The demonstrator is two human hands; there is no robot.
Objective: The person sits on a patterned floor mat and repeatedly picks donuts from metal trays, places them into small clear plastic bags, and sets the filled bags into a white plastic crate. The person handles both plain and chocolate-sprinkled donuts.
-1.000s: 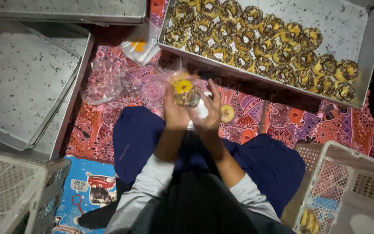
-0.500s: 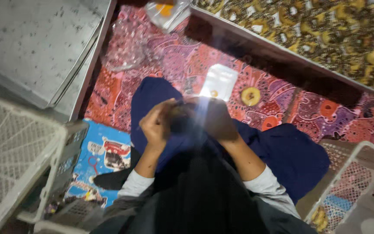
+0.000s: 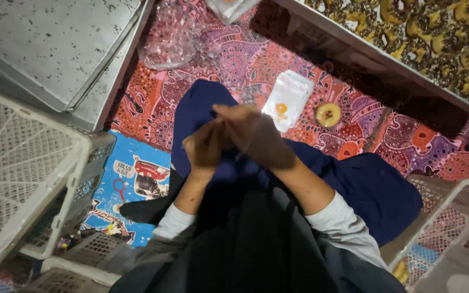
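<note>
The left hand [image 3: 206, 145] and the right hand [image 3: 256, 135] meet over the lap, above the dark blue trouser leg [image 3: 202, 103], fingers pressed together and blurred. Whether they pinch anything between them cannot be told; nothing shows clearly in either one.

Just beyond the right hand, up and to the right, a stack of small clear plastic bags [image 3: 287, 99] with an orange round mark lies on the red patterned floor mat [image 3: 386, 130]. Right beside the stack, not quite touching it, sits a single yellow-topped doughnut [image 3: 328, 114].

Further off, along the top right, a metal tray [image 3: 354, 46] holds rows of doughnuts [image 3: 451, 38] with dark and yellow topping. A heap of crumpled clear plastic [image 3: 172, 38] lies near the top, next to bare speckled metal trays [image 3: 50, 49] at left. White plastic lattice baskets [image 3: 23, 163] stand at both lower corners.
</note>
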